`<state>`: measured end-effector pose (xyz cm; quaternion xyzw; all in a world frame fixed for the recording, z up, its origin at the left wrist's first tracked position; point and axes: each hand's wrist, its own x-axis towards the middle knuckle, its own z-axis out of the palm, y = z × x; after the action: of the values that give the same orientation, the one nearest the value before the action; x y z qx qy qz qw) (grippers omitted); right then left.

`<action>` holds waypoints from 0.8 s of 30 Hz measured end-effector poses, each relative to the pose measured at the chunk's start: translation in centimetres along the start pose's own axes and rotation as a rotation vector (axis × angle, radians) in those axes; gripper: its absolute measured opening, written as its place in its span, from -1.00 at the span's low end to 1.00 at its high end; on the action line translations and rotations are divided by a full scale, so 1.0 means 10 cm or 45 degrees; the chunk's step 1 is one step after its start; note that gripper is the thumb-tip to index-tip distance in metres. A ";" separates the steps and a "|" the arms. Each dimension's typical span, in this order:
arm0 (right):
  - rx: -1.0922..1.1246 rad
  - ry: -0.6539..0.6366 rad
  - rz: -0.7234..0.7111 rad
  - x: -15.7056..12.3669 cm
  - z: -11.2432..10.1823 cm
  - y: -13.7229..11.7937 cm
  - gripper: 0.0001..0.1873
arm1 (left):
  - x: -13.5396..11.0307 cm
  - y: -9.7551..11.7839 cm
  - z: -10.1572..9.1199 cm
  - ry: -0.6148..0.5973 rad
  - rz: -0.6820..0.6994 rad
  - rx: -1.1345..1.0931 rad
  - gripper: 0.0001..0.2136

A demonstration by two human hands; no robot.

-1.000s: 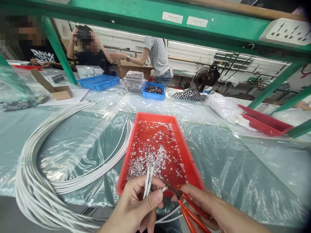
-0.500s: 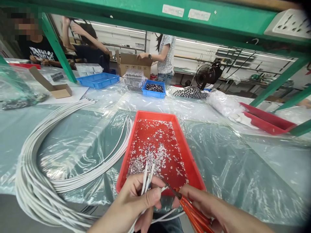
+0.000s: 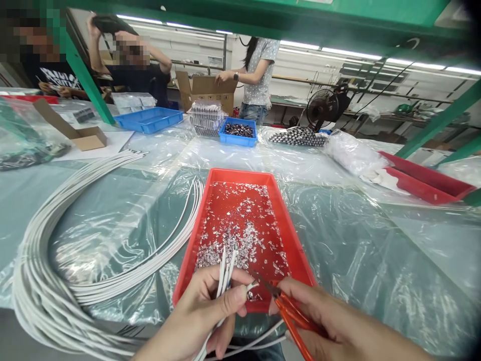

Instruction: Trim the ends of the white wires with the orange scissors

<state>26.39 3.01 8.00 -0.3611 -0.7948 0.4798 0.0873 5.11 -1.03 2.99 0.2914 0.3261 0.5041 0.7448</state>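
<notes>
Head view: at six o'clock, the left hand pinches white cables over the red tray's near end; at five, the right hand grips orange-handled pliers. Ten o'clock's white shirt lettering is illegible.

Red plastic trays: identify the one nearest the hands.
The rectangular red plastic tray holding silvery scraps, partly behind the bare left hand; other red trays sit farther back.

Pliers: one. Red trays: at least three, leftmost partly hidden. Blue trays: two. Brown boxes: two. Fan: one. Co-workers: three. White cables, silver scraps: too many to count.
</notes>
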 end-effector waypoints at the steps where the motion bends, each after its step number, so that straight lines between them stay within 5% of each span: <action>1: 0.035 0.044 0.004 0.02 -0.01 0.01 -0.70 | 0.01 0.01 0.01 0.027 -0.004 0.004 -0.87; 9: 0.676 0.506 0.049 0.38 0.17 -0.07 -0.75 | 0.05 0.06 0.15 0.291 0.083 0.006 -0.76; 14: 0.887 0.550 -0.224 0.54 0.45 -0.16 -0.90 | 0.04 0.00 0.06 0.134 0.154 0.009 -0.81; 19: 1.005 0.573 -0.197 0.50 0.56 -0.21 -0.93 | -0.04 -0.03 0.02 0.014 0.163 0.093 -0.79; 24: 0.856 0.615 -0.209 0.41 0.59 -0.19 -0.86 | -0.16 -0.01 0.13 0.138 0.182 0.249 -0.75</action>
<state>19.60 1.09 5.62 -0.3501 -0.5770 0.6054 0.4219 5.70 -2.66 4.04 0.3573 0.3918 0.5368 0.6563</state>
